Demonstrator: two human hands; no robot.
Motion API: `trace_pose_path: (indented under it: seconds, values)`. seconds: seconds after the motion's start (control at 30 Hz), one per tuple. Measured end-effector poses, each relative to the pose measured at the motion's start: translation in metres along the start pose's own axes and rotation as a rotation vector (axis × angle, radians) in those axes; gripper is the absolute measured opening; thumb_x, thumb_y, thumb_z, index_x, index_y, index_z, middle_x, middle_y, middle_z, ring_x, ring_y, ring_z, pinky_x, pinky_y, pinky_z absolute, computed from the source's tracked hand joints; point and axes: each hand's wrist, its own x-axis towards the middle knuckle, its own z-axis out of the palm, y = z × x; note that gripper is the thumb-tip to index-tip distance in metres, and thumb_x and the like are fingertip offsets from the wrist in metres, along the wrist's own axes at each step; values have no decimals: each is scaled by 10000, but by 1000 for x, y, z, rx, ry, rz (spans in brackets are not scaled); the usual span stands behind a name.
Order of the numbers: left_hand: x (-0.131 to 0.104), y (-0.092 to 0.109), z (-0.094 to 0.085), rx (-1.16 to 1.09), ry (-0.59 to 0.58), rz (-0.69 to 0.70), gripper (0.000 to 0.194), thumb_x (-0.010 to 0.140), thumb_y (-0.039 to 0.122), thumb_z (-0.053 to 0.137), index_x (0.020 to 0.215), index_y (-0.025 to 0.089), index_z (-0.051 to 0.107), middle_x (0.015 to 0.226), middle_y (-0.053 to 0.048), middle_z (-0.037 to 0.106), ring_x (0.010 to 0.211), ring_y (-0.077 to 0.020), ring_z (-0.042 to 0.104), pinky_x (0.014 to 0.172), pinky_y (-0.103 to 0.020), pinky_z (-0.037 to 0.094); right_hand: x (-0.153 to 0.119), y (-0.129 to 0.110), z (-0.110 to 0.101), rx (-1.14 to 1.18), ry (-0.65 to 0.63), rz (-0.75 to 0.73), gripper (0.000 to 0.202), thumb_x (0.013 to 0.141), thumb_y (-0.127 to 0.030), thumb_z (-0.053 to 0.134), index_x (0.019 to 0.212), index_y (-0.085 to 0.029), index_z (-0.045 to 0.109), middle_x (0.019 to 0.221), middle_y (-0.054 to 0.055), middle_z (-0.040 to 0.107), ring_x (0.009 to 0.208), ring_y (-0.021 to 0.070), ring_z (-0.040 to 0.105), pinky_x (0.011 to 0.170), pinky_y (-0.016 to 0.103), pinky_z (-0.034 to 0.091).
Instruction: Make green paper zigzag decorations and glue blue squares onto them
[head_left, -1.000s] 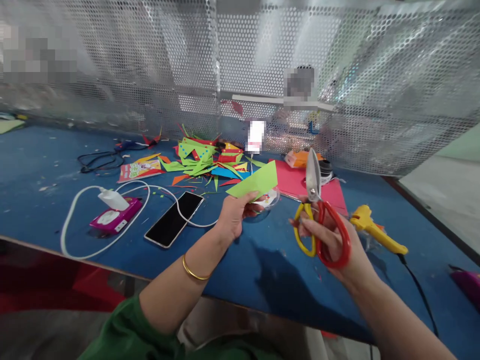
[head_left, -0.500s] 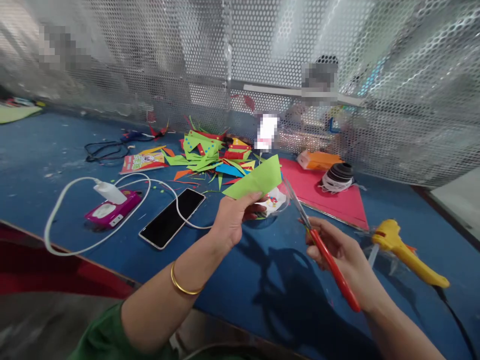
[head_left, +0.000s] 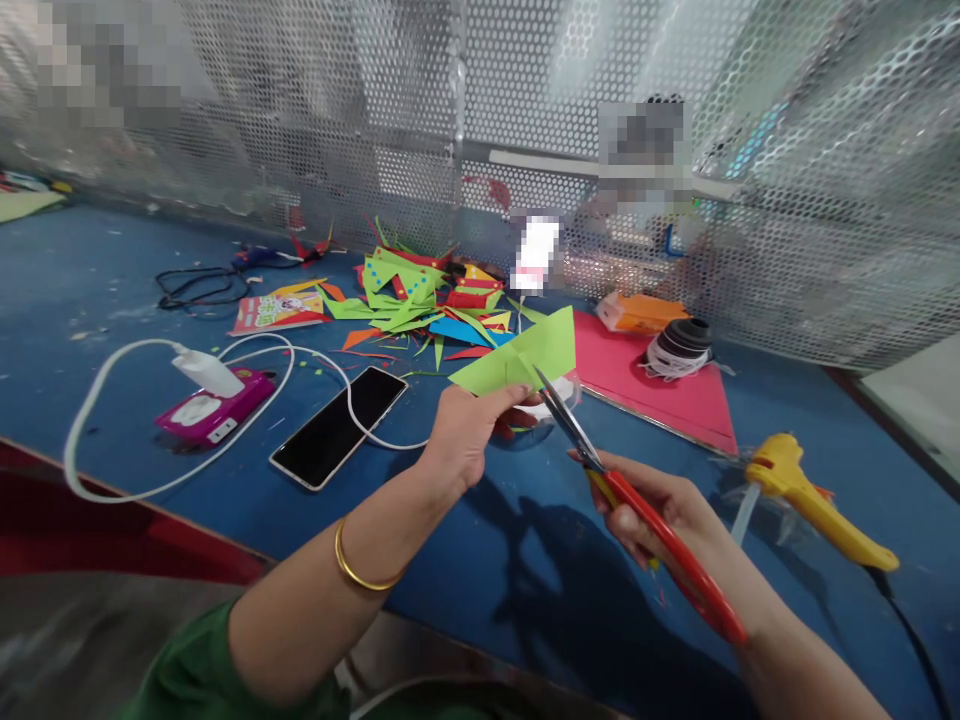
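Pinched along its lower edge, a piece of light green paper (head_left: 536,350) is held up in my left hand (head_left: 469,430), which has a gold bangle at the wrist. My right hand (head_left: 652,510) grips a pair of scissors (head_left: 645,510) with red and yellow handles. The blades point up and left, their tips in front of the green paper near its lower middle. Whether the blades bite into the paper I cannot tell. Behind the paper lies a heap of cut coloured paper scraps (head_left: 401,295).
A black phone (head_left: 337,425) and a purple power adapter (head_left: 217,408) with a white cable lie at left. On the right are a red sheet (head_left: 656,390), a black spool (head_left: 679,345) and a yellow glue gun (head_left: 817,500). A perforated metal screen (head_left: 360,120) stands behind the blue table.
The scissors have moved left, bringing their tips from beside the paper's right end to in front of it. The green paper has turned slightly and shows more of its face.
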Motion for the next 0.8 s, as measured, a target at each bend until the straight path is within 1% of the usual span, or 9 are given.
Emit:
trace_pose_path:
  seconds: [0.13,0.27,0.43,0.6,0.7,0.8]
  values:
    - [-1,0,1,17,-13,-17,115,669,244,766,677,129,764,754,-100,772,542,-127,662,486,-229,407,1,6,-1,37,-13,-12,663,781,-588,736,1301,-183,665,734,-14,497,470,50,356,396,206,304]
    - [-1,-2,0,26,-31,-28,94,690,224,745,690,131,762,728,-90,768,541,-123,662,481,-219,406,1,5,0,31,2,6,672,769,-591,746,1296,-181,670,717,-19,487,467,52,353,394,208,293]
    - [-2,-3,0,32,-75,-20,87,701,215,751,757,151,770,717,-64,770,537,-116,666,484,-204,407,-2,-3,4,5,39,45,688,746,-592,768,1283,-173,678,714,-18,507,456,46,354,411,218,297]
    - [-5,-2,1,75,-67,2,82,722,208,738,775,154,770,721,-63,770,545,-114,669,489,-203,417,-4,-14,12,18,109,104,738,696,-617,799,1261,-157,685,714,-23,502,464,43,346,418,221,280]
    - [-5,-1,2,89,-60,22,69,723,203,733,764,160,768,716,-55,768,545,-111,667,488,-202,416,-4,-16,14,20,119,96,757,686,-642,791,1252,-150,687,689,-35,470,472,44,338,414,216,268]
    - [-5,-1,3,100,-48,37,58,720,197,729,744,161,767,719,-55,767,547,-111,664,488,-206,416,-5,-16,15,6,109,89,768,704,-647,773,1274,-143,673,649,-49,442,470,50,325,414,219,265]
